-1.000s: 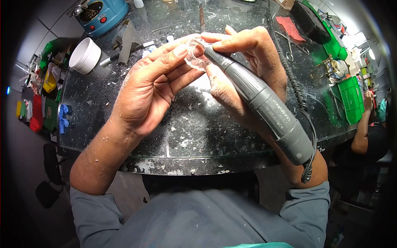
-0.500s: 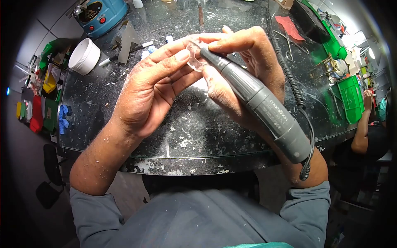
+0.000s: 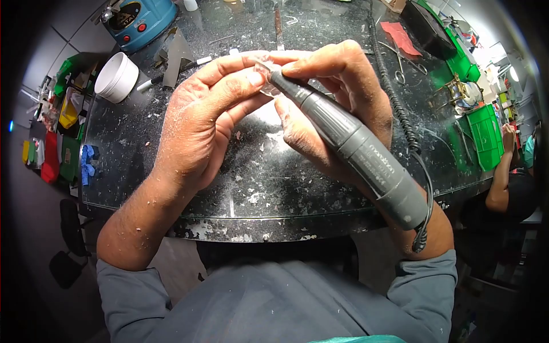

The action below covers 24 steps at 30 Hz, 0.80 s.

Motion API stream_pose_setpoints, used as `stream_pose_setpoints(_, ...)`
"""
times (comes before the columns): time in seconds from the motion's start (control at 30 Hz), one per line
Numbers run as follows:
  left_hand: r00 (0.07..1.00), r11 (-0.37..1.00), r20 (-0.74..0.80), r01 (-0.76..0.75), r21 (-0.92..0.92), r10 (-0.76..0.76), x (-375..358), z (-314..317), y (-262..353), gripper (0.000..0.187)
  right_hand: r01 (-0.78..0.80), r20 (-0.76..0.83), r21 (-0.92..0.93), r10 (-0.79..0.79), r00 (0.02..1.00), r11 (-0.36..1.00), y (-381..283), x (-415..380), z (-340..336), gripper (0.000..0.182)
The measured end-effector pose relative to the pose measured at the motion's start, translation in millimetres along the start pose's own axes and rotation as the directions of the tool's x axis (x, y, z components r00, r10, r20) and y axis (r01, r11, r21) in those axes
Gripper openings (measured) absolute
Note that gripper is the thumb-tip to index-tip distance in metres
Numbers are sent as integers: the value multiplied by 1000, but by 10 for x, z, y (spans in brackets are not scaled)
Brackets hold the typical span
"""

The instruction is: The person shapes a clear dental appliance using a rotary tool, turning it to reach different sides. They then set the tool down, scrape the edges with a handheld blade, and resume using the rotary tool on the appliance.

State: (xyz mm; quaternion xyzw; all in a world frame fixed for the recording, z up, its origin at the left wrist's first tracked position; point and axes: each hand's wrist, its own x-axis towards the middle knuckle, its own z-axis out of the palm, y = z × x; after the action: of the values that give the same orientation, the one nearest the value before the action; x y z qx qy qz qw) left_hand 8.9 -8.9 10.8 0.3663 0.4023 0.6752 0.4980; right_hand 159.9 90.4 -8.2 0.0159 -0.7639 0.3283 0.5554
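Between the thumb and fingers of my left hand (image 3: pixel 197 123) is a small clear plastic piece (image 3: pixel 267 90), with a curved, dental-looking shape; the fingers and the tool partly cover it. My right hand (image 3: pixel 360 86) grips a dark grey rotary handpiece (image 3: pixel 369 151), its thumb below and its fingers above the narrow nose. That nose points up and left at the clear piece. Whether the bit touches the piece is hidden. White dust and small crumbs stick to both hands and forearms.
The handpiece's coiled cord (image 3: pixel 400 103) runs along the right of the dusty black bench (image 3: pixel 257 197). A white tub (image 3: pixel 117 78), a marker (image 3: pixel 150 83) and a blue machine (image 3: pixel 140 23) stand or lie left. Scissors (image 3: pixel 400 71) and a green bin (image 3: pixel 486 137) are right, near another person's arm (image 3: pixel 500 177).
My left hand has rolled, turning the clear piece so less of it shows. The handpiece nose has shifted slightly left and down, and its rear end has dipped a little.
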Motion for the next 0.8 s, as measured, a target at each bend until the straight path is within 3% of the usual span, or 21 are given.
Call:
stream_pose_setpoints(0.2, 999, 987, 7, -42, 153, 41, -10, -8, 28, 28, -23, 0, 48, 23, 1000, 999, -24, 0, 0, 42)
stream_pose_setpoints(0.3, 997, 993, 17, -78, 86, 77, 3, -66, -16, 26, -33, 50, 27, 32, 998, 999, -51, -4, -28, 44)
stream_pose_setpoints(0.37, 997, 994, 20, -76, 84, 75, -4, -53, -9, 25, -71, 210, -30, 76, 975, 997, -100, 13, -103, 36)
stream_pose_setpoints(0.43, 997, 994, 24, -73, 81, 72, -9, -48, -13, 24, -36, 192, -63, 48, 980, 997, -64, 4, -72, 36)
stream_pose_setpoints(0.5, 995, 987, 15, -101, 121, 100, -10, -56, -28, 24, -5, 12, 71, 4, 1000, 997, -20, -4, 13, 42)
stream_pose_setpoints(0.73, 991, 963, -17, -123, 241, 131, -23, -23, -6, 24, 33, -2, 28, -33, 999, 999, -45, 12, -13, 39)
stream_pose_setpoints(0.8, 987, 953, -11, -150, 264, 159, -20, -47, -6, 24, 14, 236, -34, -6, 972, 999, -120, 36, -99, 35)
